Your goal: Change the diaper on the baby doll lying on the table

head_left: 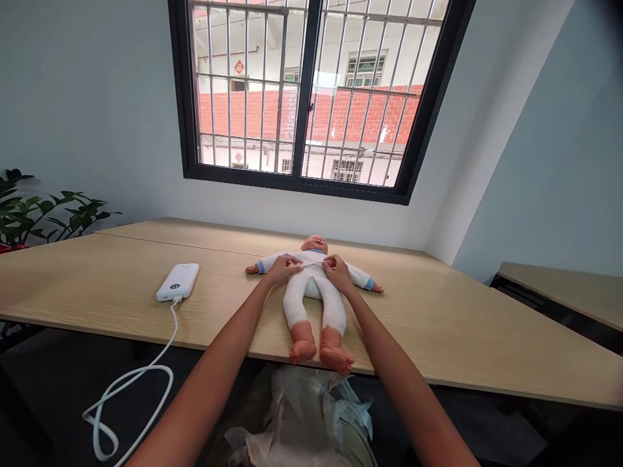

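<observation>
A baby doll [315, 295] in a white suit with blue cuffs lies on its back on the wooden table [438, 318], head toward the window, bare feet over the near edge. My left hand [282, 267] rests on the doll's chest at its left side, fingers curled and pinching the white cloth. My right hand [337, 270] sits on the chest at the other side, fingers also bent and pinching the suit. Both hands nearly meet just below the doll's chin.
A white power bank [178, 281] lies on the table left of the doll, its white cable [131, 389] looping down off the near edge. A crumpled plastic bag [311, 415] lies below the table edge. A green plant [34, 214] stands at far left; a second desk [559, 285] at right.
</observation>
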The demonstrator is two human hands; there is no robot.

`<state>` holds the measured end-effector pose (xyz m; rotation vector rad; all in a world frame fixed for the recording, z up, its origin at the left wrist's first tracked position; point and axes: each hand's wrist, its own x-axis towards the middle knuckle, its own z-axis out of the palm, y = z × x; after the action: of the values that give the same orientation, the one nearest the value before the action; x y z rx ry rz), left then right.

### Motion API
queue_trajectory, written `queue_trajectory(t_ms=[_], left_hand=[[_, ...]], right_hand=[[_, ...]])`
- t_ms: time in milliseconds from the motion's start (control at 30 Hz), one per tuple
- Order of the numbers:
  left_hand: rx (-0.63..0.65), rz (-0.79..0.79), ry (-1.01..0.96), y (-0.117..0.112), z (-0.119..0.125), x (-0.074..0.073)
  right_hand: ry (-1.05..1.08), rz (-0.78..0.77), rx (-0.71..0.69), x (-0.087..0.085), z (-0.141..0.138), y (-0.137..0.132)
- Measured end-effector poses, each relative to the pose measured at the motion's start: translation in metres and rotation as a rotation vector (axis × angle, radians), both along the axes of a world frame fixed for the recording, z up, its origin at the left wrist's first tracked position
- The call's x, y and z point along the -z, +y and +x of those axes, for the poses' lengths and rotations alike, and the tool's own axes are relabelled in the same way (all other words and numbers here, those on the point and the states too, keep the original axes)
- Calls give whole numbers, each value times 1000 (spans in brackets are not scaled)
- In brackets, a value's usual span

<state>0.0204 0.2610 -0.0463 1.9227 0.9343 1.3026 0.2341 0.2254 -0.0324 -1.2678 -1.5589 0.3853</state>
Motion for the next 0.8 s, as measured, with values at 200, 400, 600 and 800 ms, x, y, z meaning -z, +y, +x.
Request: queue_trajectory(t_ms=[200,400,600,800], left_hand=[[-22,-93,-73,7,-2,3],[-98,-68,-57,11,-3,8],[-164,72,49,9,1,4],[-181,213,261,4,6,0]], right_hand=[[23,8,28,6,3,5],[-225,62,85,7,10,7],[-452,149,65,0,14,2],[-429,109,11,2,14,3]])
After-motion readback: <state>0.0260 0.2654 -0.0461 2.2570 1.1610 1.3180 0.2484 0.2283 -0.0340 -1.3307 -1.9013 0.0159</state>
